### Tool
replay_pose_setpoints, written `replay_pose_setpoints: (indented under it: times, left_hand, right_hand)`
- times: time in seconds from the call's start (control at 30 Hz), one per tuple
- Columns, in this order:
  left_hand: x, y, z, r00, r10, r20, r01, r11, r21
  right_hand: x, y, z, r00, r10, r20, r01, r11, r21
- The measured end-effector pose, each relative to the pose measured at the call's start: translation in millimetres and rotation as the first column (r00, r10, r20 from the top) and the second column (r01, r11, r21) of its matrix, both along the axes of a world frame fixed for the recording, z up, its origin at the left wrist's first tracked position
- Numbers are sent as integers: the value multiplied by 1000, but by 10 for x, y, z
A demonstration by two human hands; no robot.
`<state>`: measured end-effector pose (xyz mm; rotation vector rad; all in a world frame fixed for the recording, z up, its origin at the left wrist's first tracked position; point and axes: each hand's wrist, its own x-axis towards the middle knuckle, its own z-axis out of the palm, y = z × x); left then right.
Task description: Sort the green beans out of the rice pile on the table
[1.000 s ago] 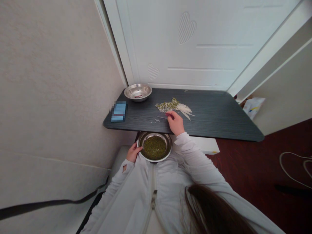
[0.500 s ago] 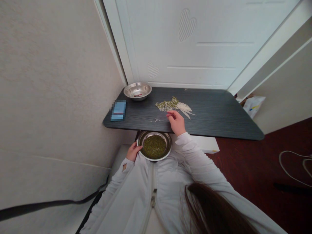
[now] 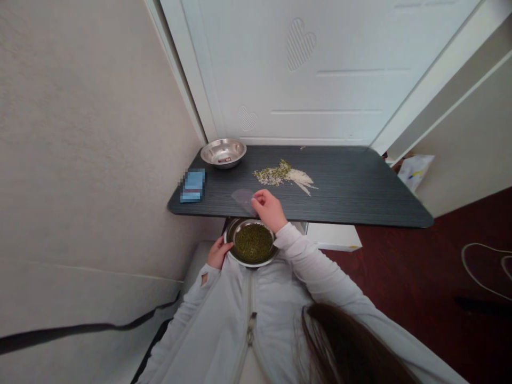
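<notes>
My left hand (image 3: 218,252) grips the left rim of a metal bowl (image 3: 228,240) at my lap, below the table's near edge. Inside lies a layer of small green beans (image 3: 253,244), like mung beans. Above the near edge, my right hand (image 3: 270,208) pinches a thin, see-through plastic sheet with a rounded edge (image 3: 242,198), tilted over the bowl's far side. Just beyond, on the dark table, sits a pile of mixed green beans and white grains (image 3: 272,174). White grains (image 3: 301,179) fan out to its right.
A second metal bowl (image 3: 223,154) with a small label inside stands at the table's back left. Left of my hands lies a blurred blue object (image 3: 193,185). The dark table (image 3: 360,186) meets a white door (image 3: 344,48); a white box (image 3: 334,237) sits underneath.
My right hand has moved left and toward me, bringing the plastic sheet from flat near the table to tilted at its edge. Scattered grains there no longer show. My left hand stays on the bowl.
</notes>
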<state>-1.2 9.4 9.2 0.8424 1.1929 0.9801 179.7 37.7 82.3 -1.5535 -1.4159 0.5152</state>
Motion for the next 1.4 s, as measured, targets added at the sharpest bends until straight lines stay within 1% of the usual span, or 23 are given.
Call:
replay_pose_setpoints:
  times: [0.07, 0.13, 0.2, 0.27, 0.37, 0.47, 0.63, 0.8, 0.93, 1.07, 1.23, 1.4]
  left_hand:
    - [10, -5, 20, 1000, -7, -22, 7, 1000, 6]
    - [18, -10, 40, 999, -16, -47, 16, 1000, 5]
    - [23, -15, 59, 998, -20, -63, 20, 1000, 3]
    - [27, -20, 81, 997, -17, -78, 17, 1000, 1]
    - [30, -28, 113, 995, -5, -100, 6, 1000, 5]
    - [31, -31, 131, 996, -8, -94, 9, 1000, 11]
    - [33, -29, 139, 995, -18, -94, 19, 1000, 14]
    - [37, -36, 156, 997, -1, -80, 1, 1000, 6]
    - [37, -37, 151, 999, 2, -43, -3, 1000, -12]
    - [29, -29, 118, 1000, 2, -10, -2, 1000, -20]
    - [12, -13, 65, 1000, -4, -17, 4, 1000, -13]
    - [16, -12, 75, 1000, 3, -22, -3, 1000, -8]
  right_hand:
    - [-102, -5, 41, 991, -2, 135, 7, 1000, -30]
    - [-139, 6, 81, 967, -31, 253, 47, 997, -58]
    - [-105, 13, 111, 938, -74, 338, 107, 991, -80]
    - [-8, 1, 127, 912, -126, 392, 175, 980, -93]
    - [206, -59, 120, 878, -199, 436, 265, 960, -96]
    - [444, -144, 94, 858, -260, 443, 334, 938, -96]
    - [795, -255, 66, 854, -315, 413, 387, 917, -100]
    - [1108, -288, 73, 855, -326, 403, 399, 910, -110]
    - [1306, -271, 91, 859, -297, 417, 381, 915, -134]
    - [1407, -227, 108, 865, -260, 430, 355, 922, -155]
    - [1487, -156, 142, 861, -213, 461, 318, 934, -162]
    - [1643, -51, 185, 855, -158, 495, 267, 951, -158]
